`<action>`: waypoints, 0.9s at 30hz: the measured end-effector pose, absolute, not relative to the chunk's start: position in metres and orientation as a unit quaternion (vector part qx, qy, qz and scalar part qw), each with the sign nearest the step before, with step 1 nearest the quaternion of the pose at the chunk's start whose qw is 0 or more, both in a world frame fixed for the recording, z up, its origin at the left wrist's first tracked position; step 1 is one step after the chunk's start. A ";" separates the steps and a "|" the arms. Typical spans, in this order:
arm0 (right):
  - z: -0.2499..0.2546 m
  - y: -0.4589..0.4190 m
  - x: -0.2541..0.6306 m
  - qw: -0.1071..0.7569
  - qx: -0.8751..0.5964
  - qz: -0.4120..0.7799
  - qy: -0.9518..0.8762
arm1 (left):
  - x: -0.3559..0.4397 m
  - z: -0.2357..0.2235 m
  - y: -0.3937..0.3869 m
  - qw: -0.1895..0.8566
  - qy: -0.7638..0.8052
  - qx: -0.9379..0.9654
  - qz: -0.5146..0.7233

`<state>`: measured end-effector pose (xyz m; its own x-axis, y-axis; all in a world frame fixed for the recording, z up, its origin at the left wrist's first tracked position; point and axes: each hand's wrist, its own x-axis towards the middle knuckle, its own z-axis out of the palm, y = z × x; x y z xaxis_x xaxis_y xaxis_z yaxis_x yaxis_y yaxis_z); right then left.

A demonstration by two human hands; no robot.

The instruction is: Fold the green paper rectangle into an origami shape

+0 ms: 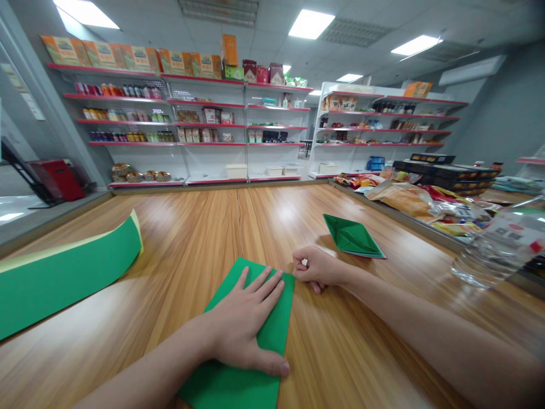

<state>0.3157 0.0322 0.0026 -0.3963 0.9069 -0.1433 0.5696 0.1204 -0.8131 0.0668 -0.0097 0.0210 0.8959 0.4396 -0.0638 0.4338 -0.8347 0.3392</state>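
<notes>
A green sheet of paper [238, 389], which looks folded into a long rectangle, lies on the wooden table in front of me. Spread flat over it is my left hand [244, 326], fingers apart and thumb out toward the right edge. My right hand [317, 270] is curled, its knuckles just beside the paper's upper right corner; nothing shows in its fingers, and I cannot tell whether it touches the edge. Beyond that hand, to the right, sits a folded green paper shape [353, 236] with pointed ends.
A stack of green paper [76, 278] with a curled-up yellowish edge lies at left on the table [191, 227]. At right stands a clear plastic bottle [489, 250], near snack packets [404, 201] and black boxes [451, 176]. Stocked shelves [204, 105] line the back.
</notes>
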 end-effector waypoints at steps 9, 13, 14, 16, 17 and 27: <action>0.002 0.015 0.309 0.300 -0.498 0.368 -0.726 | 0.068 0.021 -0.009 0.175 0.237 0.956 -0.001; 0.005 -0.016 0.284 0.240 -0.344 0.442 -0.793 | 0.069 0.022 -0.009 0.175 0.237 0.956 0.005; 0.006 -0.022 0.277 0.239 -0.313 0.410 -0.823 | 0.069 0.022 -0.009 0.175 0.237 0.956 0.006; 0.008 -0.032 0.268 0.239 -0.277 0.391 -0.845 | 0.069 0.021 -0.009 0.176 0.237 0.955 0.004; 0.008 -0.035 0.265 0.226 -0.267 0.394 -0.850 | 0.069 0.020 -0.008 0.176 0.236 0.956 0.003; 0.008 -0.031 0.263 0.166 -0.272 0.320 -0.892 | 0.068 0.021 -0.011 0.173 0.236 0.956 0.008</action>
